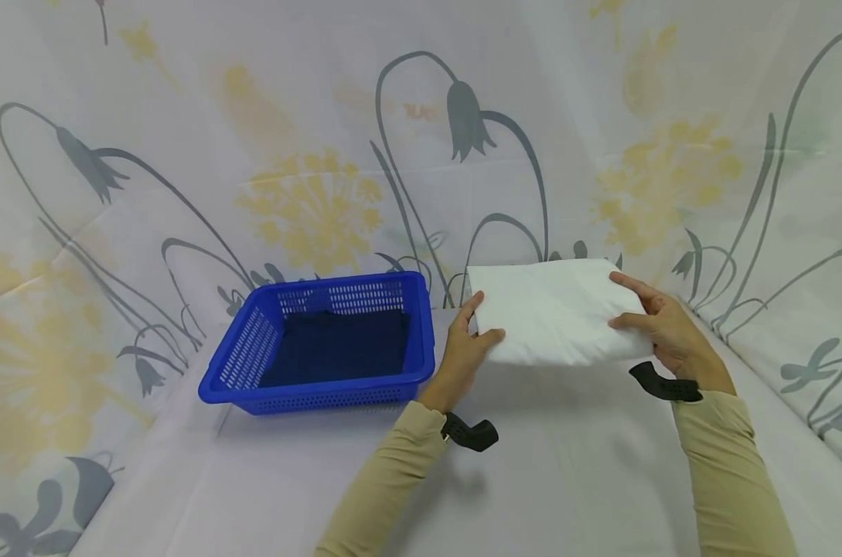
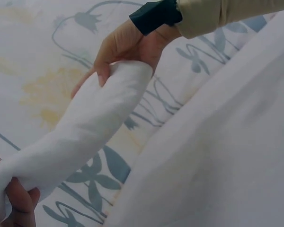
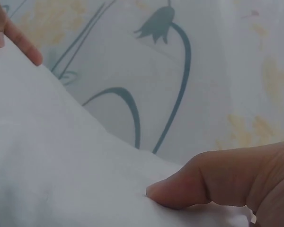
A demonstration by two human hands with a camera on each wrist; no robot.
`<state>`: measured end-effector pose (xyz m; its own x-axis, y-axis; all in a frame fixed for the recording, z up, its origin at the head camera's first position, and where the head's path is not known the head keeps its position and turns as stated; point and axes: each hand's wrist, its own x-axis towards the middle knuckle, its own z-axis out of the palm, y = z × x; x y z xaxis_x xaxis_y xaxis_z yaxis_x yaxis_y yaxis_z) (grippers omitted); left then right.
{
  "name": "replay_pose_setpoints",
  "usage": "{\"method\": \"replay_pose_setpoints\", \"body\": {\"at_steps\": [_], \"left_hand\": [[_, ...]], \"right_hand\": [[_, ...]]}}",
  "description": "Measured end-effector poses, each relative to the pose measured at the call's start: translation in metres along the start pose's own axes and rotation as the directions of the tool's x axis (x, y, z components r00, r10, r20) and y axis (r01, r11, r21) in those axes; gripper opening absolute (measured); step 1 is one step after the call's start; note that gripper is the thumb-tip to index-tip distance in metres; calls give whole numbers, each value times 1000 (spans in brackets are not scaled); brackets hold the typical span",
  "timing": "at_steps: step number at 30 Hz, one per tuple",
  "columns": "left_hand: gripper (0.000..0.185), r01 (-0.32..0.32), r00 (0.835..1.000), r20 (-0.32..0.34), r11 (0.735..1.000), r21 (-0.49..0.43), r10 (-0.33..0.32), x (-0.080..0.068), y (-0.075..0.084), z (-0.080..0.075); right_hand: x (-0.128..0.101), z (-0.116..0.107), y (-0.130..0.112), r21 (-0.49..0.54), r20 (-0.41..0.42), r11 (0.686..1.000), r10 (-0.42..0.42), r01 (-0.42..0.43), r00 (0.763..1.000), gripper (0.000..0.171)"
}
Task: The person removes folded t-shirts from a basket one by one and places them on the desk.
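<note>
A folded white cloth [image 1: 553, 313] is held up between both hands above the white surface. At its left edge the left hand [image 1: 462, 352] grips it, thumb on the near face. The right hand [image 1: 667, 329] pinches the opposite edge, its thumb [image 3: 180, 189] pressed on the fabric in the right wrist view. Seen from the left wrist, the cloth [image 2: 75, 137] sags slightly between the hands. To the left of the left hand stands a blue plastic basket [image 1: 323, 393] with a dark navy folded cloth [image 1: 340, 348] lying inside.
White fabric covers the table [image 1: 532, 480]. Behind it hangs a curtain [image 1: 309, 93] printed with grey flowers and yellow blossoms, which also runs along both sides. Each wrist carries a black strap mount [image 1: 471, 433].
</note>
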<state>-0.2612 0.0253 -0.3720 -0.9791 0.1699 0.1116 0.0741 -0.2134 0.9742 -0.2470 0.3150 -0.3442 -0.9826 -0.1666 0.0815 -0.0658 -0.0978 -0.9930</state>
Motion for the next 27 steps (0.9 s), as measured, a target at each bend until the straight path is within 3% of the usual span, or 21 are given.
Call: {"method": "replay_pose_setpoints", "body": {"at_steps": [6,12,18,27], "left_hand": [[75,41,999,-29,999,19,-40,3,-12,2],[74,65,995,-74,998,2,-65,8,-28,2],[76,109,990,-80,993,-43,-112,10,-34,8],[78,173,977,-118,983,-66,-180,18,-47,14]], "right_hand": [[9,-9,17,44,10,998,39,-40,999,80],[17,-12,30,7,-2,997,71,-71,997,81],[20,-18,37,-17,-30,996,91,-91,995,81],[26,-27,46,-234,-42,967,97,-104,994,81]]}}
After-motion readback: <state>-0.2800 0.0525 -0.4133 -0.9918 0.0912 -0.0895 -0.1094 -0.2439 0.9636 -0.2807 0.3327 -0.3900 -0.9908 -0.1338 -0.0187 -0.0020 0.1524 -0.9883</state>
